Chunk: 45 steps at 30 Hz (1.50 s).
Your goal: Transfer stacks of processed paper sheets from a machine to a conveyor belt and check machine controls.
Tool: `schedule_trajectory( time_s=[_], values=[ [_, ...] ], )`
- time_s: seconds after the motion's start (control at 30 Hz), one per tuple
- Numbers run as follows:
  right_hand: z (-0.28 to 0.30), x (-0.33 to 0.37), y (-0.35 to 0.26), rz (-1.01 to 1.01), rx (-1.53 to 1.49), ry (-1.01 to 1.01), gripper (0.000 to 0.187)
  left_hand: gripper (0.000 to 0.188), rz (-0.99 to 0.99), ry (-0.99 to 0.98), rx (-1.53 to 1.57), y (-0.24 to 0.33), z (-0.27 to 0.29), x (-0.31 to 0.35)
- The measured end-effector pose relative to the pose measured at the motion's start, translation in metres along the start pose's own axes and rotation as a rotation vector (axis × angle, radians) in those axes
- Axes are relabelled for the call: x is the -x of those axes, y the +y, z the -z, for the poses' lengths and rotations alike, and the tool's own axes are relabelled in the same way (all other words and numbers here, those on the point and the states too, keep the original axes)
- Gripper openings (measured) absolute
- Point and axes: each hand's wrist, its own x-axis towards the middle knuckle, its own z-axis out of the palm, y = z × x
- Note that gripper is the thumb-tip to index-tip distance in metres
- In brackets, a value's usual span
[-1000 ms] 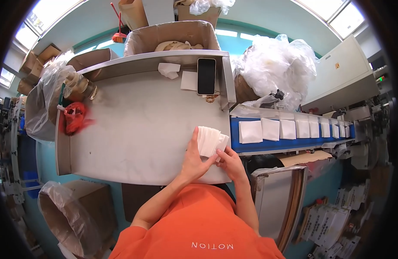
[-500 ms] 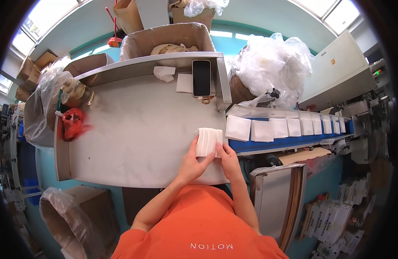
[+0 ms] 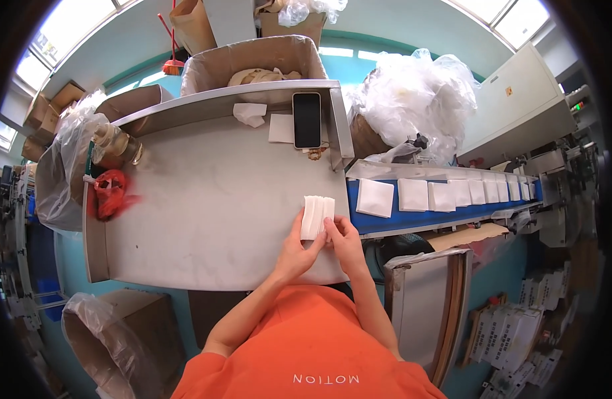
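Note:
Over the right front part of the metal table (image 3: 186, 219), my two hands hold a small stack of folded white sheets (image 3: 312, 216), its layered edges facing up. Whether they are paper or cloth I cannot tell. My left hand (image 3: 295, 249) is closed round the stack's left and near side, with the thumb toward the middle. Pressed against the right side are the fingers of my right hand (image 3: 344, 241). To the right, a blue conveyor belt (image 3: 402, 221) carries a row of folded white sheets (image 3: 375, 197), the closest lying just past the table's edge.
A phone (image 3: 306, 120), a white square sheet (image 3: 281, 128) and a crumpled white piece (image 3: 250, 114) lie at the table's back right. At its left edge are a red bag (image 3: 108, 193) and a clear bottle (image 3: 116, 145). Raised metal walls (image 3: 339, 126) border the back.
The stack between my hands looks narrower and squarer, its right side drawn in, with my right fingers moved slightly left. On the belt the sheets have shifted; the closest one lies farther from the belt's left end.

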Motion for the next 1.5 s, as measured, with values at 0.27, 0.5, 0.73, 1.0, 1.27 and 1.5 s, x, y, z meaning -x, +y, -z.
schedule_trajectory(
  time_s=[0.27,0.5,0.73,1.0,1.27,1.5],
  values=[
    [0.024,-0.012,0.016,-0.059,-0.579,0.188,0.042,0.067,-0.007,0.017,-0.105,0.002,0.006,-0.002],
    [-0.009,0.002,0.008,0.164,0.198,0.090,0.045,0.061,0.027,-0.108,-0.006,-0.012,0.002,-0.002],
    [-0.010,0.005,0.002,0.002,-0.012,0.091,0.040,0.066,-0.020,-0.083,-0.002,-0.013,0.005,-0.005],
    [0.008,-0.003,0.014,-0.234,-0.398,-0.061,0.033,0.079,-0.010,-0.061,-0.129,-0.001,0.004,-0.004],
    [0.016,0.000,0.001,-0.204,-0.552,0.161,0.036,0.067,-0.113,-0.162,-0.454,-0.011,0.009,-0.008],
    [0.024,-0.010,0.017,-0.229,-0.418,0.195,0.024,0.059,-0.075,-0.122,-0.440,0.010,0.036,-0.035]
  ],
)
